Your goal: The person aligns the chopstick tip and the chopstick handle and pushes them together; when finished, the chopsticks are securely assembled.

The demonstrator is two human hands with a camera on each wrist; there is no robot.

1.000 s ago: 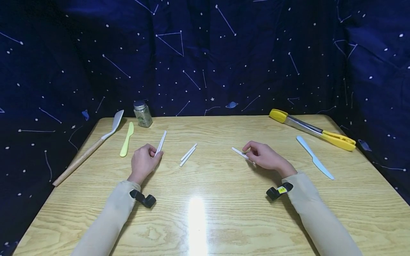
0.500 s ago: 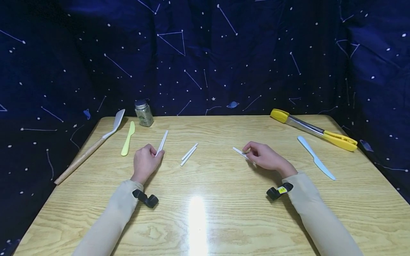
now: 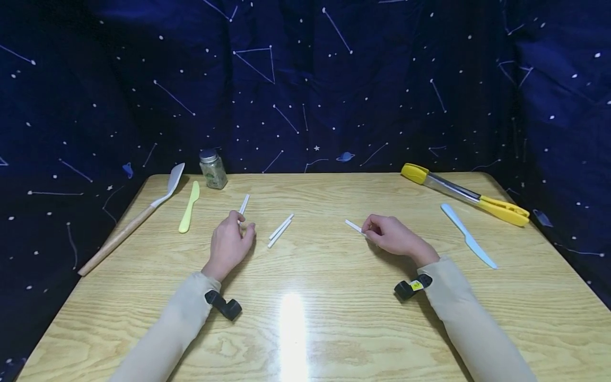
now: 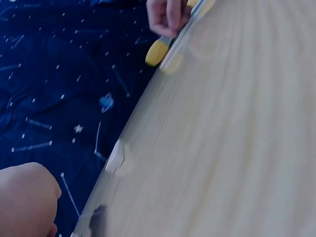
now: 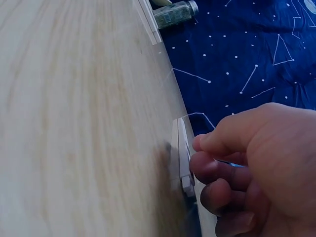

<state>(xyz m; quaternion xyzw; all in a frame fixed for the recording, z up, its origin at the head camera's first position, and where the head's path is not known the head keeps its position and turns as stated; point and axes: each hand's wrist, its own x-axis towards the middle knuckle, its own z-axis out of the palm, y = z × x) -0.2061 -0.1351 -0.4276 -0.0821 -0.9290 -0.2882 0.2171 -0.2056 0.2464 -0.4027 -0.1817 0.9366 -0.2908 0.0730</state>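
Note:
In the head view, my left hand (image 3: pixel 230 243) has its thumb held apart, and its fingertips touch or lie just over the near end of a pair of thin white sticks (image 3: pixel 245 202) on the table. In the left wrist view those sticks are ahead of the hand, blurred. My right hand (image 3: pixel 390 234) has thumb and index brought together on other thin white sticks (image 3: pixel 353 226); the fingers hide the near part. In the right wrist view the fingertips meet these sticks (image 5: pixel 181 153) low at the table. More white sticks (image 3: pixel 280 231) lie between the hands.
On the left are a wooden-handled spatula (image 3: pixel 138 218), a yellow-green knife (image 3: pixel 189 207) and a glass jar (image 3: pixel 213 171). To the right lie a blue knife (image 3: pixel 468 236) and yellow tongs (image 3: pixel 463 193). A starry dark curtain (image 3: pixel 305 85) stands behind the wooden table (image 3: pixel 334 318).
My left hand has loosened its pinch on the left sticks and shifted right and slightly forward; those sticks stay put. My right thumb and index have closed together over the right sticks.

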